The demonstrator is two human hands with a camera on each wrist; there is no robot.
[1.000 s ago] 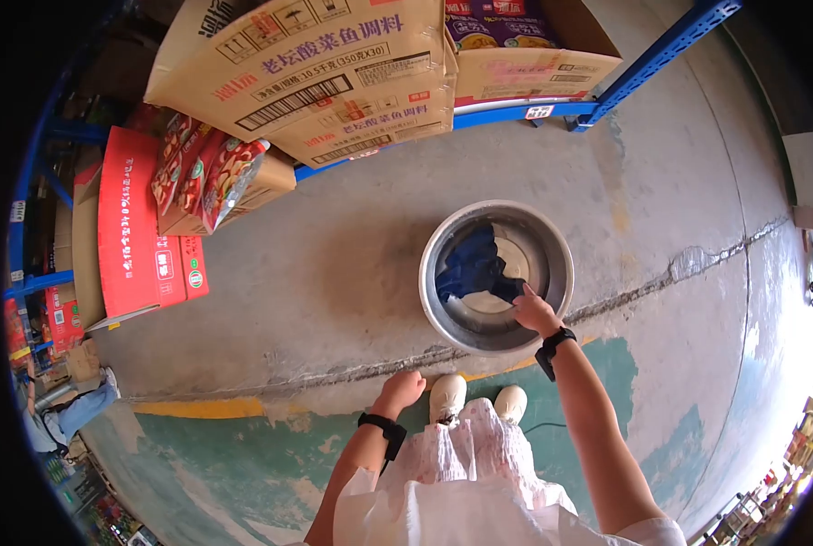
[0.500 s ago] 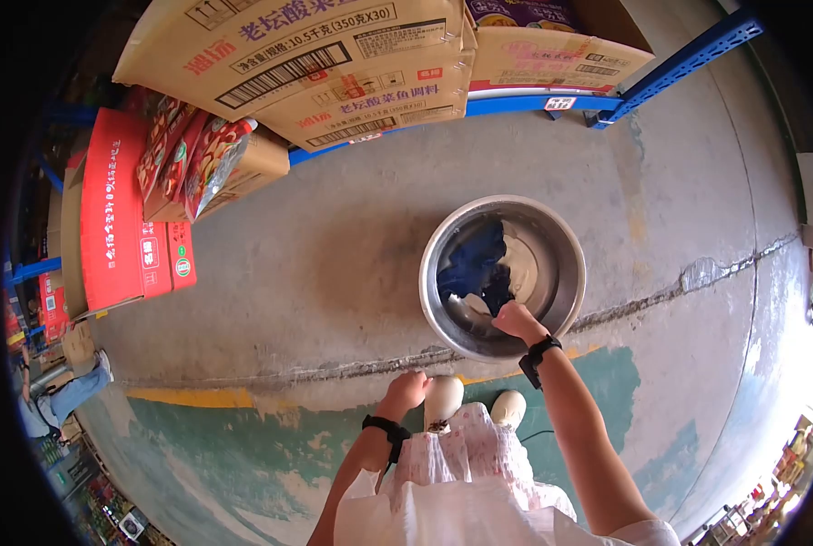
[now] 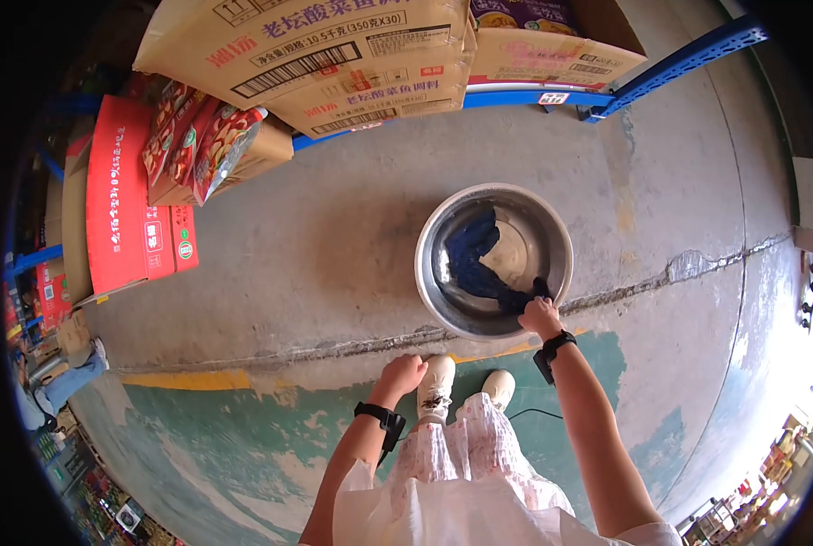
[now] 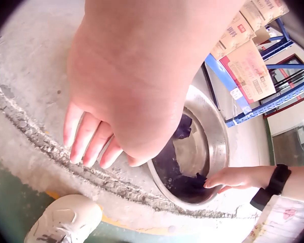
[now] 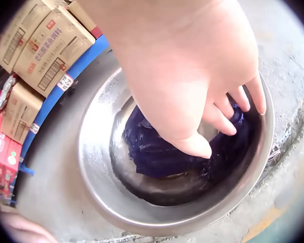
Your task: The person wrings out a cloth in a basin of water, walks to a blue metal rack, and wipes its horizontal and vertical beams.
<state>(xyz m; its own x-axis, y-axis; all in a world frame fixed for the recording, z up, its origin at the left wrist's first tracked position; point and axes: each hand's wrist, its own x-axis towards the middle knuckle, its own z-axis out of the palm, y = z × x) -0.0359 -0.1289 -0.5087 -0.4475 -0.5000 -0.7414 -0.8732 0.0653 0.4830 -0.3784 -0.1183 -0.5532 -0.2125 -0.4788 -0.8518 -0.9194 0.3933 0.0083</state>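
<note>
A wide round metal basin [image 3: 565, 246] stands on the concrete floor in front of the person's feet. Inside it a dark blue cloth [image 3: 470, 259] lies wet and bunched, stretching from the far left side toward the near right rim. At that rim the right hand [image 3: 540, 317] holds one end of the cloth; in the right wrist view its thumb and curled fingers [image 5: 220, 121] are down at the fabric, which is partly hidden under the palm. Outside the basin, the left hand [image 3: 403, 375] hangs loosely curled and holds nothing, above the floor beside a shoe.
Stacked cardboard cartons [image 3: 334, 64] fill a blue shelf rack [image 3: 680, 68] beyond the basin. A red carton [image 3: 120, 191] and snack packets [image 3: 211, 146] are at the left. White shoes [image 3: 436, 387] stand close to the basin's near side. Another person [image 3: 74, 378] is at the far left.
The right hand first drew back toward the body, then shifted right to the near right rim. The cloth's end followed it, and the cloth is now more drawn out. The left hand stays beside the shoe.
</note>
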